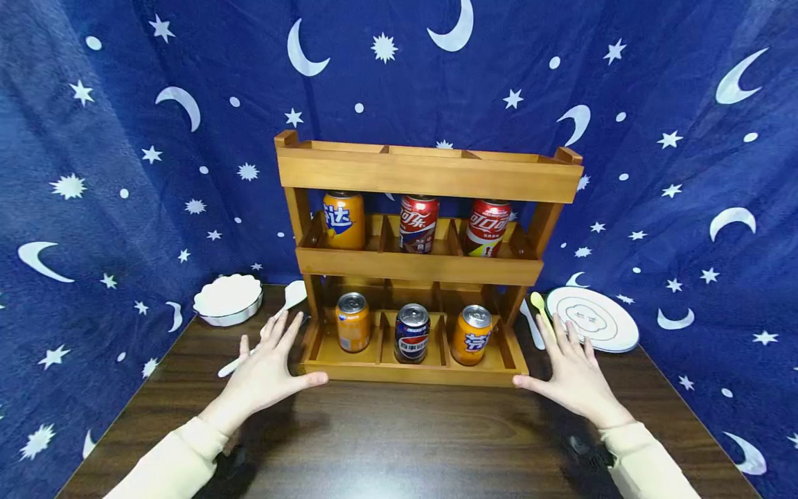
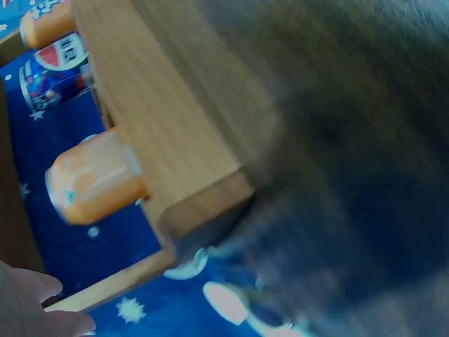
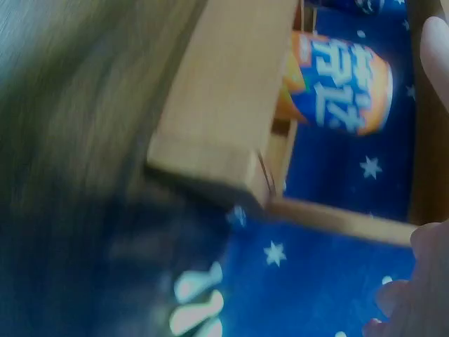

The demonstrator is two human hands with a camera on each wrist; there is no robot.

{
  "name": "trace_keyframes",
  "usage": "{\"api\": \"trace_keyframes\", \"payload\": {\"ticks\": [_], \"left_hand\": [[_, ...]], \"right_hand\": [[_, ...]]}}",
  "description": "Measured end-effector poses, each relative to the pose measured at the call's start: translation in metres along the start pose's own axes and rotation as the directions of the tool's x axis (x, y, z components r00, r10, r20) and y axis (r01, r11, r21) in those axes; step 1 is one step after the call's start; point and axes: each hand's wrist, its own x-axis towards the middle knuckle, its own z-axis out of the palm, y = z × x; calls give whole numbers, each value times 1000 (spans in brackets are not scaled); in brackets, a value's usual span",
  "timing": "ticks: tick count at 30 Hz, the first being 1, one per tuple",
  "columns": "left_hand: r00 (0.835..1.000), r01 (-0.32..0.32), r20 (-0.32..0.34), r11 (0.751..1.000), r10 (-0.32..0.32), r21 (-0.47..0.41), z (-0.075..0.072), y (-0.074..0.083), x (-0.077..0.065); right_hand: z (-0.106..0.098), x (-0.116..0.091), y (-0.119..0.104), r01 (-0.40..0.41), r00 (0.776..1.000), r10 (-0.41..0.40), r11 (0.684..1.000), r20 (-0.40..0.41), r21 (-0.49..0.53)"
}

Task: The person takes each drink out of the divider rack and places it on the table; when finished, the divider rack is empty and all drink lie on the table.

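A wooden three-tier rack (image 1: 424,262) stands upright against the curtain. Its bottom tier holds an orange soda can (image 1: 353,326), a dark blue Pepsi can (image 1: 412,336) and another orange can (image 1: 471,338). One orange can (image 1: 344,220) and two red cola cans (image 1: 419,223) sit on the middle tier. My left hand (image 1: 264,371) is spread with its thumb near the rack's lower left corner. Mirroring it, my right hand (image 1: 572,374) has spread fingers and a thumb at the lower right corner. Both hands hold nothing. Fingers (image 3: 435,281) show beside the rack in the right wrist view.
At the left back are stacked white scalloped bowls (image 1: 227,299) and a white serving spoon (image 1: 296,294), partly behind the left hand. A yellow-green spoon (image 1: 539,303), a white spoon (image 1: 532,326) and white oval plates (image 1: 614,326) lie at the right. Dark wood table (image 1: 411,436) extends in front.
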Motion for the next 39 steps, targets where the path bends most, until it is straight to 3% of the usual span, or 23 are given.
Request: {"api": "trace_keyframes", "payload": {"ticks": [6, 8, 11, 17, 24, 30, 36, 39], "left_hand": [[997, 49, 71, 984, -37, -170, 29, 1, 9], [993, 83, 99, 970, -62, -227, 35, -1, 12], [987, 124, 130, 962, -95, -242, 42, -7, 17], [984, 144, 143, 952, -108, -269, 49, -26, 22], [976, 165, 189, 927, -105, -337, 56, -31, 30], [973, 184, 194, 919, -121, -350, 57, -31, 32], [969, 207, 203, 913, -142, -350, 58, -33, 33], [963, 231, 219, 898, -157, -373, 58, -31, 33]], "right_hand": [[20, 16, -18, 15, 999, -21, 988, 36, 153], [27, 21, -25, 4, 999, -16, 974, 49, 227], [37, 29, -34, -22, 998, 2, 944, 62, 329], [55, 47, -50, -52, 999, 39, 900, 38, 433], [62, 63, -57, -126, 979, 195, 822, -66, 555], [70, 66, -55, -103, 966, 221, 805, -134, 585], [67, 64, -54, -101, 950, 279, 700, -140, 707], [56, 60, -47, -88, 950, 277, 679, -144, 729]]}}
